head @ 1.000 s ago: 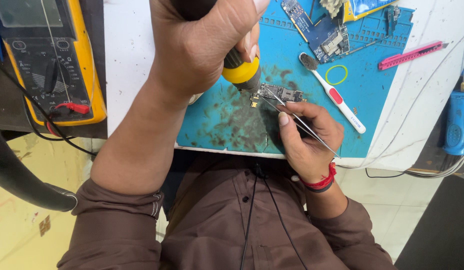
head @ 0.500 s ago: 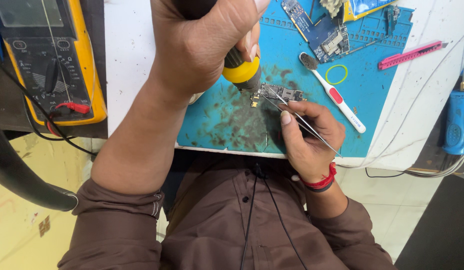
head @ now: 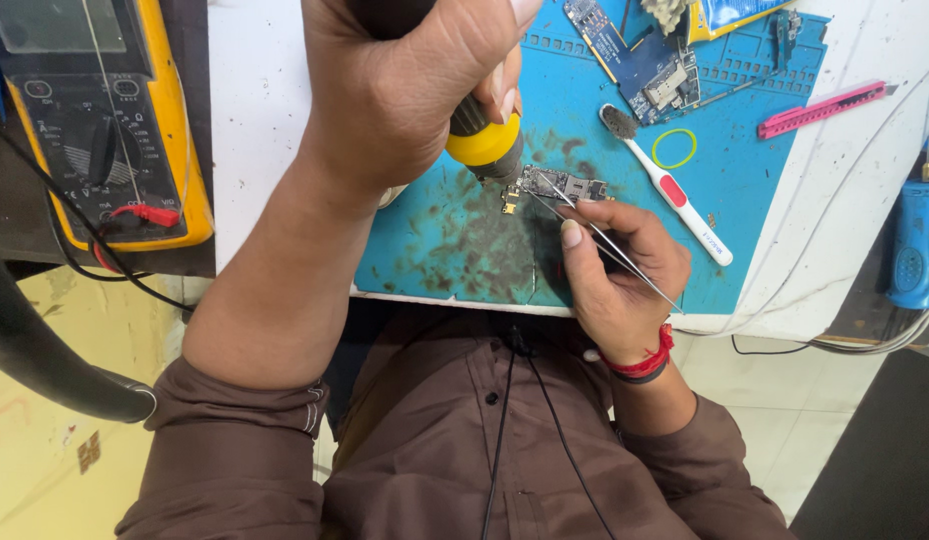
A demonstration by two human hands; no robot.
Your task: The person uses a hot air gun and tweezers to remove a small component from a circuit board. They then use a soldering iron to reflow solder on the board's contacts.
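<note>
My left hand (head: 405,90) is wrapped around a dark tool with a yellow collar (head: 483,142), whose tip points down at a small circuit board (head: 567,185). The board lies on a stained blue work mat (head: 445,240). My right hand (head: 617,290), with a red thread band at the wrist, pinches thin metal tweezers (head: 613,248). The tweezer tips rest on the small board just beside the tool's tip.
A yellow multimeter (head: 105,130) with a red lead sits at the left. On the mat lie a white and red brush (head: 677,198), a yellow ring (head: 675,148) and a larger blue circuit board (head: 635,60). A pink tool (head: 820,108) and blue handle (head: 917,240) lie to the right.
</note>
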